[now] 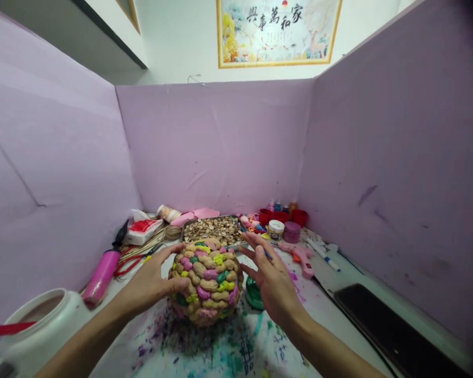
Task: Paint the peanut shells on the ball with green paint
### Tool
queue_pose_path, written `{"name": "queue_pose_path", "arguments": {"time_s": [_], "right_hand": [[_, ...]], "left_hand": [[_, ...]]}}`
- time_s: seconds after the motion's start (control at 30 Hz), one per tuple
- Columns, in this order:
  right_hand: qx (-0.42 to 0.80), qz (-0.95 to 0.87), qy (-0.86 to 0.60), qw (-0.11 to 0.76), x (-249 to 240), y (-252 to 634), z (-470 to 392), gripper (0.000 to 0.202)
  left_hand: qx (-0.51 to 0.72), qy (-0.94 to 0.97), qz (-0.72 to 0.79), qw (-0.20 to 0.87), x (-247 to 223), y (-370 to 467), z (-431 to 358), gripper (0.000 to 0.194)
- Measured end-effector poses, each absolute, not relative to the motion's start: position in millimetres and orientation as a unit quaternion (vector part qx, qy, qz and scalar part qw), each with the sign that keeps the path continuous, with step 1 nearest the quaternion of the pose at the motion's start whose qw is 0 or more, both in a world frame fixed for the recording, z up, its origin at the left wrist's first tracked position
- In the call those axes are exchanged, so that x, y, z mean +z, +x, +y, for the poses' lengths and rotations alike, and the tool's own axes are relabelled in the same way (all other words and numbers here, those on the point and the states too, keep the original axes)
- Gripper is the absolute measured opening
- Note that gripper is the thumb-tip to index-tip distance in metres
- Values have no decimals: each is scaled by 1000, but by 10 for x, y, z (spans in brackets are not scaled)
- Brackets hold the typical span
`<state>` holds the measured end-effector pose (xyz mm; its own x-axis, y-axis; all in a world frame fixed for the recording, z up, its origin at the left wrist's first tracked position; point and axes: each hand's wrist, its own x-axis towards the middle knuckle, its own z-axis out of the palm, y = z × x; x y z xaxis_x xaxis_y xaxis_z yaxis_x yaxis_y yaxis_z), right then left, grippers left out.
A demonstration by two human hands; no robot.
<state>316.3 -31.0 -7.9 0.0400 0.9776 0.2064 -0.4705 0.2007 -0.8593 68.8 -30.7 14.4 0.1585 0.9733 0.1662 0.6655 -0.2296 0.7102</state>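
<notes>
while left fingers [177, 285] clasp a peanut-covered ball [208, 281], shells [212, 230] fill the tray [236, 246].

White, paint-spattered bench [205, 354], crowded along its back and sides.
A multicoloured ball of peanut shells [207, 278] rests near the middle, a shell-filled metal tray [235, 245] behind it; red-handled scissors [122, 274] and a pink cylinder [103, 273] lie left, a pink plastic glue gun [300, 252] and a flat black rectangular device [390, 325] right.

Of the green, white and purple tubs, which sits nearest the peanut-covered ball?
The green tub, just right of the ball; the white tub and purple tub stand together farther back.
</notes>
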Motion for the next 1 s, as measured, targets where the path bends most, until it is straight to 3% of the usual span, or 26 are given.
{"name": "queue_pose_path", "arguments": {"time_s": [0.17, 0.33, 0.47, 1.0], "right_hand": [[534, -392, -353, 660, -95, 3209, -247, 40], [564, -376, -394, 621, -118, 3208, -219, 48], [591, -372, -376, 608, -116, 3172, -222, 50], [621, -360, -273, 640, -56, 3126, -292, 43]], "left_hand": [[313, 735, 555, 231, 147, 649, -291, 77], [320, 750, 559, 148, 150, 676, -312, 62], [328, 739, 572, 133, 138, 697, -302, 64], [326, 677, 566, 338, 159, 520, -231, 88]]}}
